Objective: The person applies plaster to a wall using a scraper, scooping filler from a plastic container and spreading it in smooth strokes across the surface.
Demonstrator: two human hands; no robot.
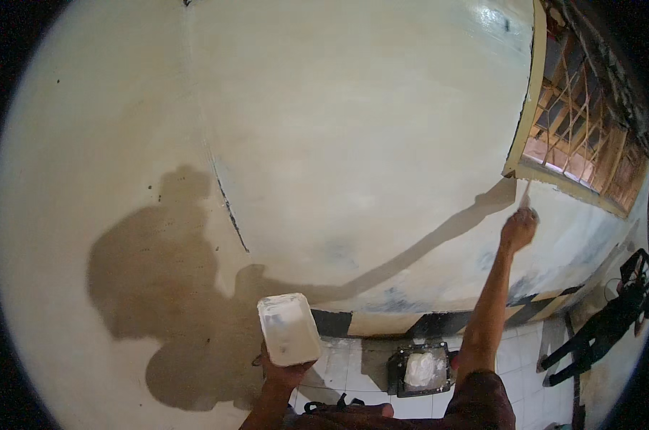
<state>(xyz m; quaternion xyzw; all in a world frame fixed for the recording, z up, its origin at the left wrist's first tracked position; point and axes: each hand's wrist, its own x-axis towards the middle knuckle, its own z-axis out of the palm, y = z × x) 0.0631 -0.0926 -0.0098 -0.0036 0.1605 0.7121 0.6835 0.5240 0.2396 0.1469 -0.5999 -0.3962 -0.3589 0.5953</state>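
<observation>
My left hand (285,370) is closed around the lower end of a white rectangular tub (301,337), held tilted in front of the wall. White residue coats its rim and inside. Reaching far out to the right, my right hand (519,228) grips a narrow pale tool (527,193) just below the window frame's lower left corner. The tool's tip is at or near the wall; whether it is a brush or a scraper does not show. Uneven off-white coating covers the wall (382,143), with grey-blue patches low down.
A barred window (583,122) in a yellowish frame is at the upper right. On the tiled floor stands a dark square container (395,376) with a white lump (420,370). Another person (604,315) in dark clothes is at the right. A dark crack (228,208) runs down the wall.
</observation>
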